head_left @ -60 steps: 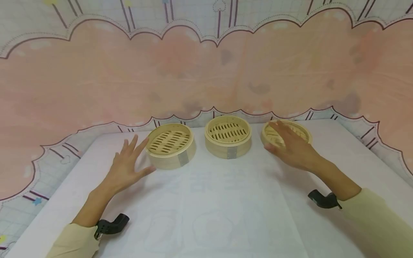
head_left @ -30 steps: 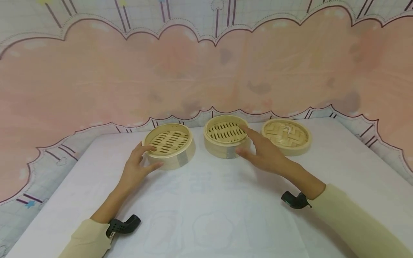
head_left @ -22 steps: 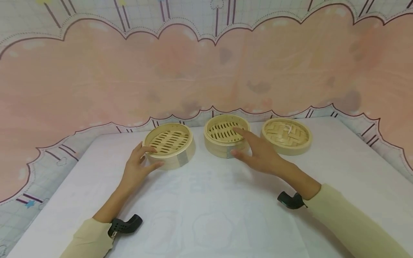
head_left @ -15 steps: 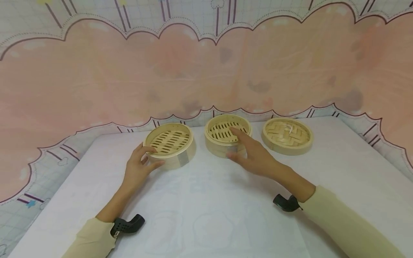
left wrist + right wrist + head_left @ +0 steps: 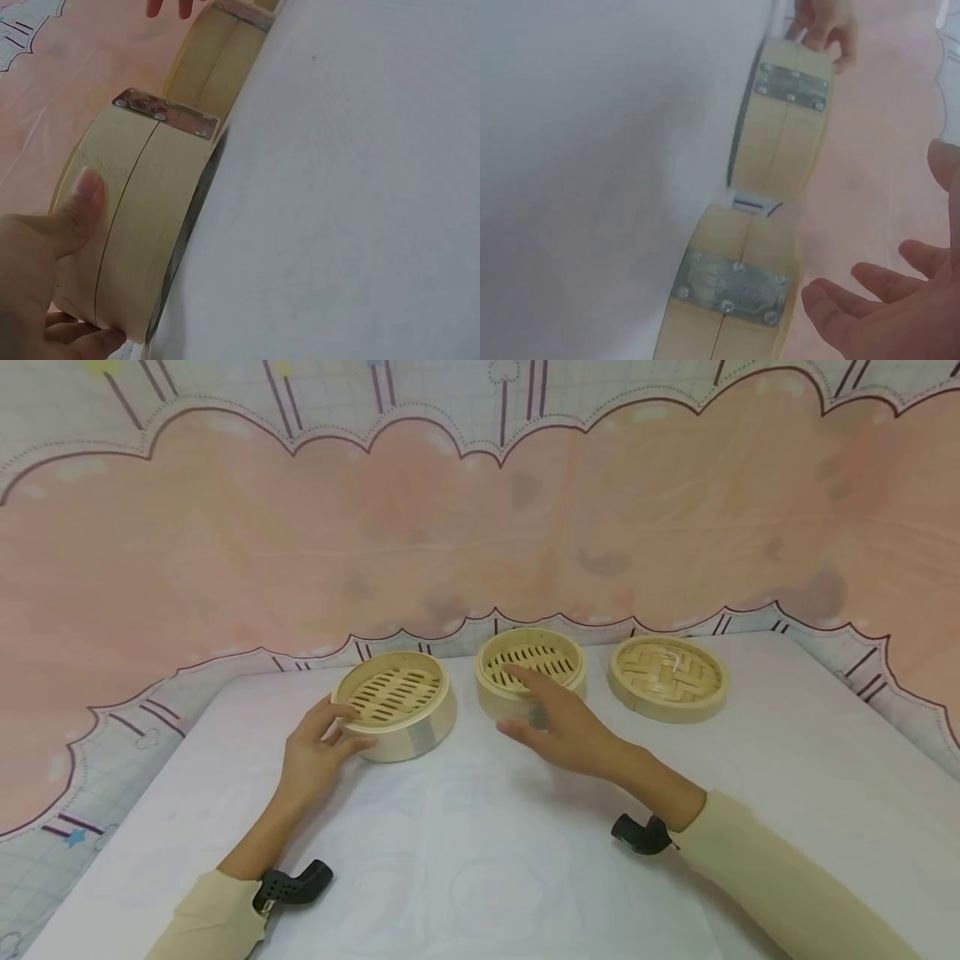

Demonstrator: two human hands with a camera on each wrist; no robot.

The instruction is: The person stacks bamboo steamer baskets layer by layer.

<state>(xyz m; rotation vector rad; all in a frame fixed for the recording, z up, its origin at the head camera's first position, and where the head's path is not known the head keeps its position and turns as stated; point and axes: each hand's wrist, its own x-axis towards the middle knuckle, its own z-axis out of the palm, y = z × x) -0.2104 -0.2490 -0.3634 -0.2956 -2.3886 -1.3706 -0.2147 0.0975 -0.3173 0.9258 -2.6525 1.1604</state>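
A round bamboo steamer basket (image 5: 420,733) with a slatted floor is at the left, its metal clasp facing front. My left hand (image 5: 309,760) grips its left side, one finger over the rim and the thumb against the outer wall. In the left wrist view, a dark gap or shadow runs along the underside of this basket (image 5: 146,202). A second slatted steamer basket (image 5: 491,697) sits in the middle. My right hand (image 5: 570,727) hovers before it with fingers spread, partly covering it; the right wrist view shows the fingers apart from its wall.
A woven bamboo steamer lid (image 5: 667,675) with a small pale loop lies at the right of the middle basket. White cloth (image 5: 465,860) covers the table. A peach patterned curtain (image 5: 450,543) hangs behind. Both wrists carry a black camera (image 5: 296,885).
My right hand has moved left from over the lid to the middle basket. My left hand has closed on the left basket, which has just shifted slightly toward me.
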